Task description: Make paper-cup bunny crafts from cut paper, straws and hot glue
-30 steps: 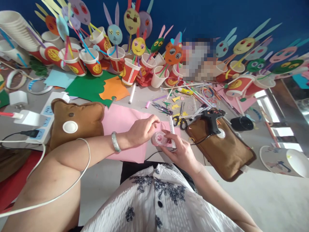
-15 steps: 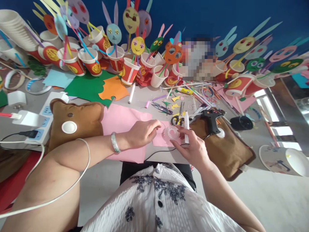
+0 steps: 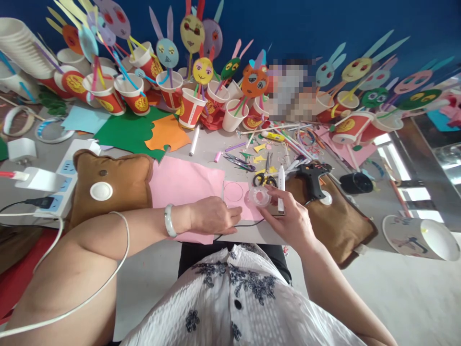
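Note:
A small pink paper square [image 3: 246,211] lies on the table with a thin circle drawn on its left part. My left hand [image 3: 213,216] rests at the lower left of this square, fingers partly stretched and apart, holding nothing I can see. A clear plastic ring [image 3: 260,196], like a tape roll, is gripped between the thumb and fingers of my right hand [image 3: 292,218] over the square's right side. Against the same fingers is a white marker [image 3: 281,190], pointing away from me; its lower end is partly hidden. A larger pink sheet [image 3: 187,180] lies under my left wrist.
Black-handled scissors [image 3: 264,180] and paper scraps lie ahead. A black glue gun [image 3: 314,179] rests on a brown pouch [image 3: 338,221] at right. Another brown pouch [image 3: 113,178] and a power strip [image 3: 68,168] are left. Paper cups [image 3: 192,108] with paper faces line the back.
My left hand has moved down toward me, off the drawn circle, and its fingers have loosened. My right hand, with the ring and marker, has shifted slightly right.

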A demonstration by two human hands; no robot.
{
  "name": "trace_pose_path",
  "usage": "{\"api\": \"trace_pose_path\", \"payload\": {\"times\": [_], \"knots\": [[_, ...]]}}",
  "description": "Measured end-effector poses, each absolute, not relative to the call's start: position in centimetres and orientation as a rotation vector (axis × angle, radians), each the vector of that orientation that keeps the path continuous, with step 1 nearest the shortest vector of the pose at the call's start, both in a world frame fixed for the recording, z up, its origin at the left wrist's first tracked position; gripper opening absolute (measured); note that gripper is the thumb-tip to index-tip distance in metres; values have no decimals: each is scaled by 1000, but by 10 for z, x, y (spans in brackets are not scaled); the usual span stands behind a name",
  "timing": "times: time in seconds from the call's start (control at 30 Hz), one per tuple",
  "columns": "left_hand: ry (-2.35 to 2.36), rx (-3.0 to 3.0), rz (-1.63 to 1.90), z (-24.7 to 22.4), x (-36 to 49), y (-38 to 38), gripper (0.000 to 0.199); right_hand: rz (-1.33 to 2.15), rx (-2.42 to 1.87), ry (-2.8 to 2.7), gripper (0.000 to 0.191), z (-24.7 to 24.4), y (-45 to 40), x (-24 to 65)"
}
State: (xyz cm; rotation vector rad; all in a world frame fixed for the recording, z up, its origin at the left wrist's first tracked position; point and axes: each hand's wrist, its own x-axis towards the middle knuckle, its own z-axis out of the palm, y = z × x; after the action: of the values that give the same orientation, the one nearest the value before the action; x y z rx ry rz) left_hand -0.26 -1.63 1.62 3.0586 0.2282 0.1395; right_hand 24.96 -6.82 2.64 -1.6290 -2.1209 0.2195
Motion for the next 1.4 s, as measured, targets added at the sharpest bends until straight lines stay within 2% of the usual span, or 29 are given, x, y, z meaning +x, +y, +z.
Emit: {"api": "trace_pose_path", "payload": {"times": [0.5,0.73,1.1,1.4], "knots": [[158,3031,291,17,-6,-17,37,303,-1499,-2227,33,16,-69,243],[150,3016,229,19,-5,-17,37,343,-1511,-2241,36,19,-68,240],[158,3004,201,17,-4,-17,37,322,-1510,-2249,31,18,-69,241],[190,2983,312,20,-5,-18,30,205,-1448,-2289,34,56,-23,232]]}}
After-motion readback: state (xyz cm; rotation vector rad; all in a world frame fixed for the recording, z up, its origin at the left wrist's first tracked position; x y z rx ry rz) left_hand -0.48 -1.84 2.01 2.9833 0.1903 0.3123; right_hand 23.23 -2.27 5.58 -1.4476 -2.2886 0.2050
